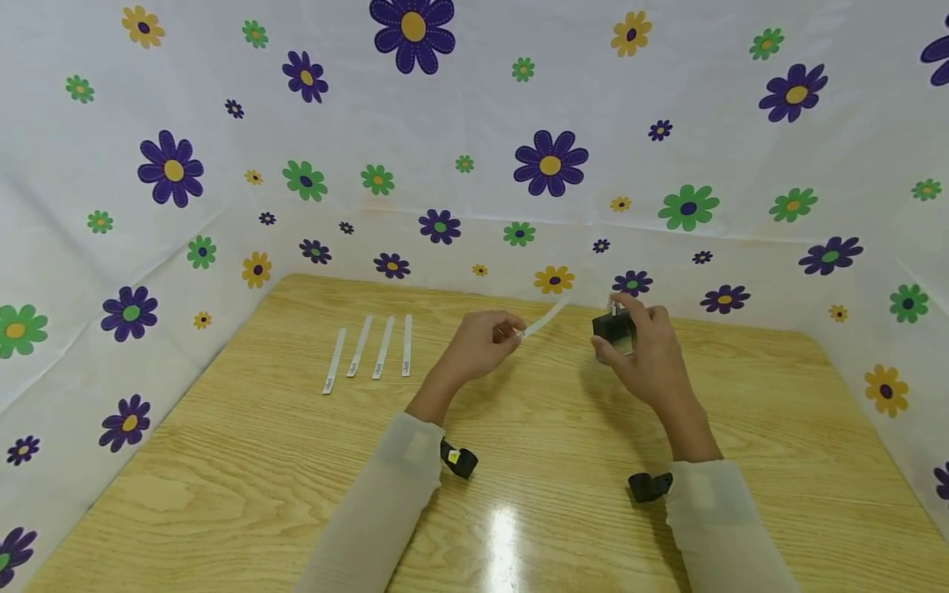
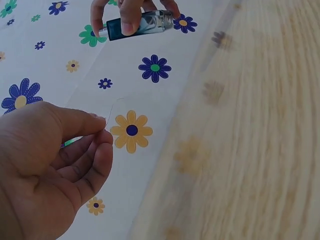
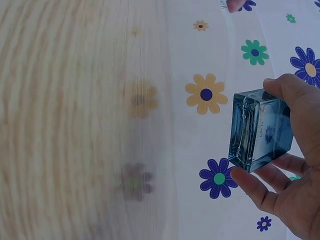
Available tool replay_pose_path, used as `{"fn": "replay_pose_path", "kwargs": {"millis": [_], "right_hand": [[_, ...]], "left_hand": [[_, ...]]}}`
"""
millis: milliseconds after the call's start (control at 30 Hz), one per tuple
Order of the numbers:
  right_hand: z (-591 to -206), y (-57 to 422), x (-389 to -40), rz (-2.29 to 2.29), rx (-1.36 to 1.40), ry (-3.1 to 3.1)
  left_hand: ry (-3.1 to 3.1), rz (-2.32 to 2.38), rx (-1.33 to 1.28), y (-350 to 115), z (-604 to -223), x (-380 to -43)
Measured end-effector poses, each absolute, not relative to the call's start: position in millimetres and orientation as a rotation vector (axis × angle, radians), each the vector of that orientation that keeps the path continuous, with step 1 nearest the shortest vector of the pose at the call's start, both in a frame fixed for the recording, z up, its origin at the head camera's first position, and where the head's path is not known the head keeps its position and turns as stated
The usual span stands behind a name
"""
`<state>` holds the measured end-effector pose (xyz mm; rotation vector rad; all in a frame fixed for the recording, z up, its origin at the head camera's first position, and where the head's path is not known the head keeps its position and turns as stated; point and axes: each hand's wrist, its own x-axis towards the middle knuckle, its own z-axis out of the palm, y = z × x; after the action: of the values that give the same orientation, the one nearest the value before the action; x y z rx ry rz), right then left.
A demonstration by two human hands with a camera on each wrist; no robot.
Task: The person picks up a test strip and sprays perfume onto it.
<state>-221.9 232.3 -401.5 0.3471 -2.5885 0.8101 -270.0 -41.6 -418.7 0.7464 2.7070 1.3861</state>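
My left hand point(image 1: 482, 344) pinches one end of a white paper test strip point(image 1: 546, 319) between thumb and fingertips, its free end pointing up and right. In the left wrist view the strip shows nearly edge-on, as a thin line. Raised over the table to the right, my right hand point(image 1: 656, 356) grips a square glass perfume bottle point(image 3: 260, 131), fingers and thumb round its sides. One fingertip rests at the spray nozzle point(image 1: 614, 307) on top, above the dark upper part. A gap separates the strip's tip from the bottle.
Several more white paper strips point(image 1: 359, 347) lie side by side on the wooden table point(image 1: 252, 461), left of my left hand, with small print at their near ends. A white cloth with printed flowers point(image 1: 474, 107) hangs behind the table and along both sides.
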Motion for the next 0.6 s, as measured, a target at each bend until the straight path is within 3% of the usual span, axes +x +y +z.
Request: {"fn": "replay_pose_path", "kwargs": {"millis": [600], "right_hand": [[-399,237,-220,0.812,0.32,-2.593]], "left_hand": [[2.821,1.284,0.408,-62,-440,-279]]}}
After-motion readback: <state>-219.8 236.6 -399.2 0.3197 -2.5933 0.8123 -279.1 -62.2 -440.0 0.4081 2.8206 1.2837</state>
